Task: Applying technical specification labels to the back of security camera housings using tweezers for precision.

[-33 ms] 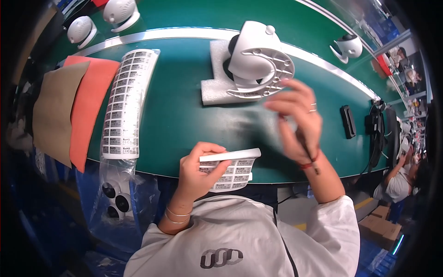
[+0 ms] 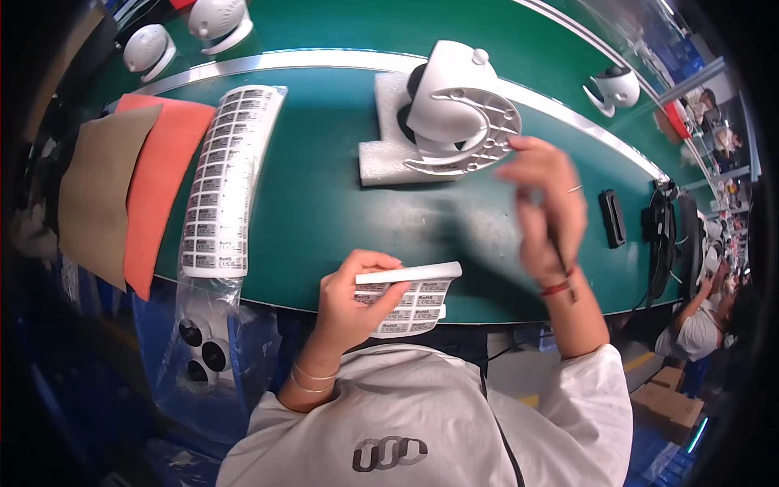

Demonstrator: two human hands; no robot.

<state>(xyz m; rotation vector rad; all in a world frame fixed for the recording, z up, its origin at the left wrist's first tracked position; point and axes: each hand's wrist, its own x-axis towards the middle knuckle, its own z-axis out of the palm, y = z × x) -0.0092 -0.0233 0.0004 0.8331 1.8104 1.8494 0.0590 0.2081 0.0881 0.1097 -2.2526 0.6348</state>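
My left hand (image 2: 357,299) is closed on a label sheet (image 2: 410,312), rolled at its top edge, near the front of the table. Rows of small grey printed labels show on it. My right hand (image 2: 552,207), partly blurred, is raised right of a white device (image 2: 454,114); its fingertips are close to the device's ribbed, curved base. A slim dark pen-like tool (image 2: 561,256) runs through this hand, with its end by the red wrist cord. The device lies tilted on a white foam block (image 2: 381,166). Whether the fingertips touch the base is hard to tell.
Left on the green table (image 2: 316,211) lie a long curved label sheet (image 2: 219,187), an orange sheet (image 2: 166,187) and a brown sheet (image 2: 101,187). A black bar-shaped object (image 2: 613,217) lies at right. White devices (image 2: 219,20) stand beyond the pale rail.
My right hand has shifted slightly right with the dark tool. The left hand and its label sheet look nearly unchanged; the whole view has shifted a little.
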